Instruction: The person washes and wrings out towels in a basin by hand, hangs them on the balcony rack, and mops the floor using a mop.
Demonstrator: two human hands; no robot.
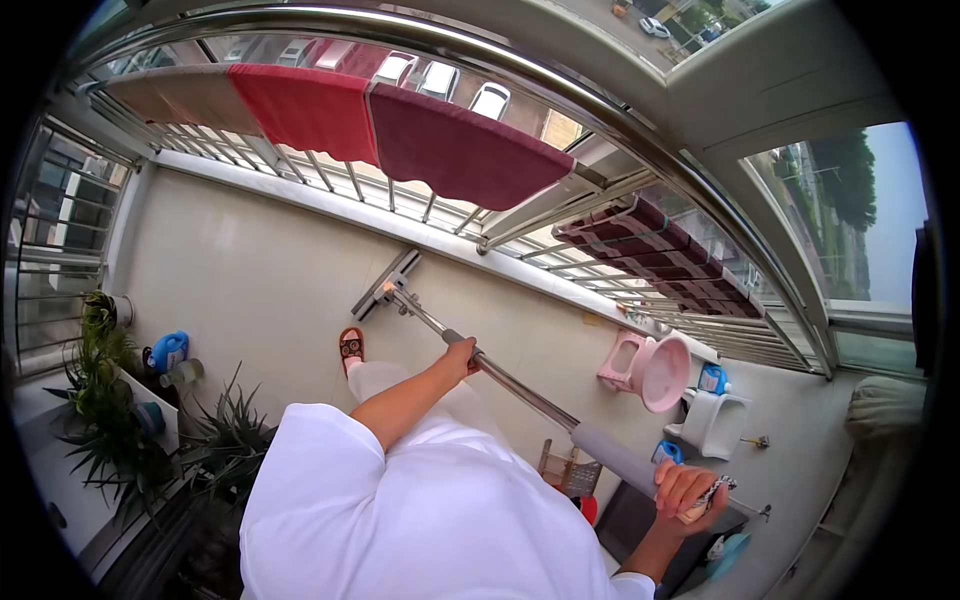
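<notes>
A long-handled mop with a metal pole runs diagonally across the view, its flat head resting on the pale floor near the railing's base. My left hand is wrapped round the middle of the pole, at a grey collar. Farther down to the right, my right hand closes round the top end of the thick grey grip, where a patterned cord loop shows. The underside of the mop head is hidden against the floor.
Potted plants and a blue bottle stand at the left. On the right are a pink basin, a pink stool and a white stool. Cloths hang over the railing. A sandalled foot is near the mop head.
</notes>
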